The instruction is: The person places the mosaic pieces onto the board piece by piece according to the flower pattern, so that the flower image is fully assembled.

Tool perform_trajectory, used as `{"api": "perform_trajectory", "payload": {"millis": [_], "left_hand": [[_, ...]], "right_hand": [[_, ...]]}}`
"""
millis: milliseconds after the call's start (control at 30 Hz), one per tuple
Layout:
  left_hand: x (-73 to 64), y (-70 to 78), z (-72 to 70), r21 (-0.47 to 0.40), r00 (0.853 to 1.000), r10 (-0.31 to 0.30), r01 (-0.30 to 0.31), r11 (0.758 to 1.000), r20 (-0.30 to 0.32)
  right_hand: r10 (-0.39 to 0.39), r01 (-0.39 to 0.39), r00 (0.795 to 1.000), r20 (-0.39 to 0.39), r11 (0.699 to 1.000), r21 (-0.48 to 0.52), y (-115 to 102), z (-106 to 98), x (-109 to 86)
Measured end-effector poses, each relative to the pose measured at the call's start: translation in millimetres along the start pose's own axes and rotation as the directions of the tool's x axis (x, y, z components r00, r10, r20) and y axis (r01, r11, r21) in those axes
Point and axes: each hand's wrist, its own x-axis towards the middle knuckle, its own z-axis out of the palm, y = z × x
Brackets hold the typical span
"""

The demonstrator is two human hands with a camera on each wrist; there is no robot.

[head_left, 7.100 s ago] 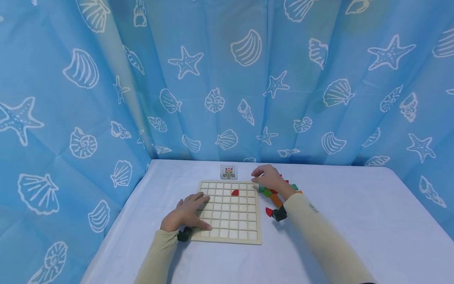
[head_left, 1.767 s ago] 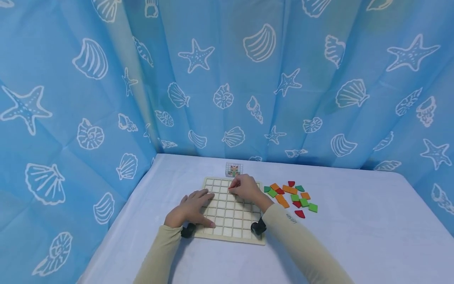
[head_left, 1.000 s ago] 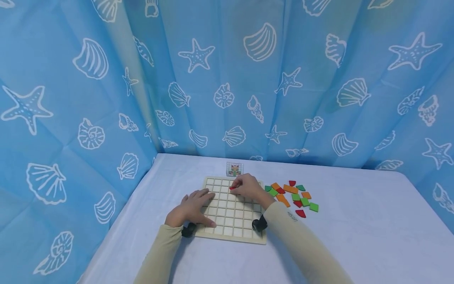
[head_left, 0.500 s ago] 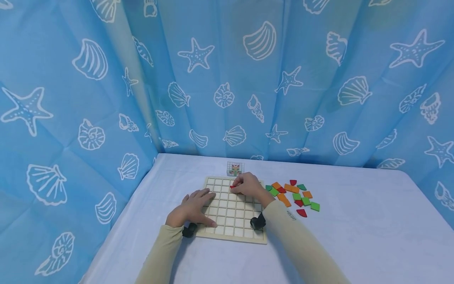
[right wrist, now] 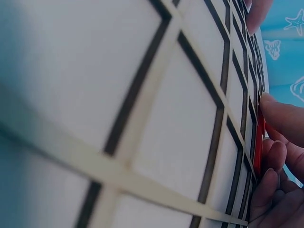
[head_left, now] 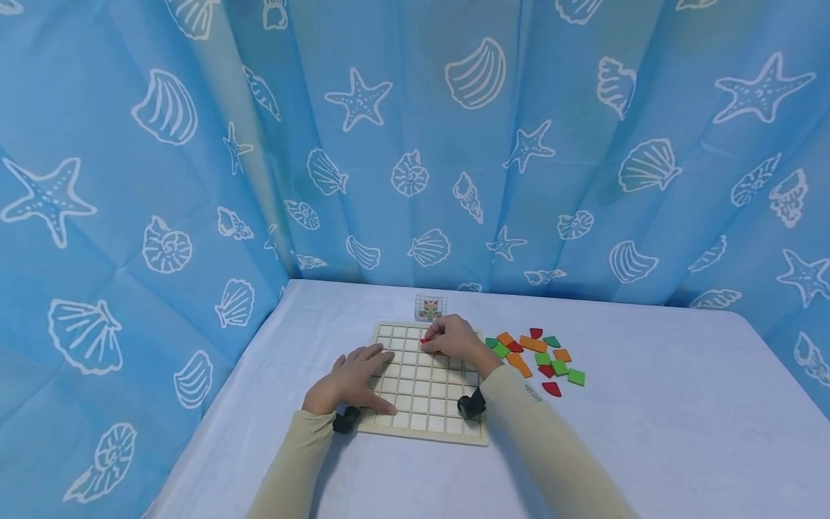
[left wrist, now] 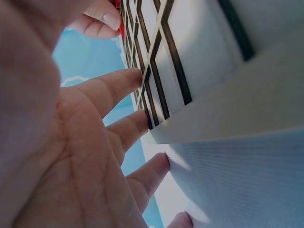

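Observation:
A wooden grid board (head_left: 415, 432) with pale square cells lies on the table. My left hand (head_left: 350, 380) rests spread over its left edge, thumb and fingers touching the frame and nearby cells. In the left wrist view, the fingertips (left wrist: 135, 78) lie along the board's rim. My right hand (head_left: 454, 339) is over the board's upper part and pinches a small red tile (head_left: 424, 341), mostly covered by the fingers. The right wrist view shows red (right wrist: 259, 142) low against the cells beside the fingers; whether this is one tile or two I cannot tell.
Right of the board lie several loose tiles: orange (head_left: 533, 344), green (head_left: 576, 377) and red (head_left: 551, 389). A small clear gridded card (head_left: 431, 308) with a coloured pattern lies behind the board. A blue shell-print curtain (head_left: 389, 144) hangs behind the white-covered table (head_left: 648, 404).
Seven seconds ago my right hand was by the loose tiles; it has since come left over the board with a red tile. During the last second both hands stay nearly still.

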Motion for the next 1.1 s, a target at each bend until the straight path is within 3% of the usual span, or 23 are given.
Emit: {"api": "perform_trajectory", "payload": {"millis": [533,767,933,1100], "left_hand": [[0.9,-5.7,0.2,-0.001,1.000,0.000,0.000,1.000,0.007],[3.3,-3.1,-1.7,-0.002,1.000,-0.003,0.003,1.000,0.003],[1.7,-3.4,2.0,-0.002,1.000,-0.008,0.008,1.000,0.009],[0.8,-4.1,2.4,-0.013,1.000,0.000,0.000,1.000,-0.008]], "right_hand": [[-0.016,0.016,0.999,0.037,1.000,-0.003,2,-2,4.6],[-0.040,0.039,0.999,0.024,0.999,0.038,-4,-18,2.8],[-0.022,0.022,0.999,0.039,0.999,0.024,-5,-27,0.5],[-0.038,0.038,0.999,-0.006,0.999,-0.011,-3,-42,0.6]]}}
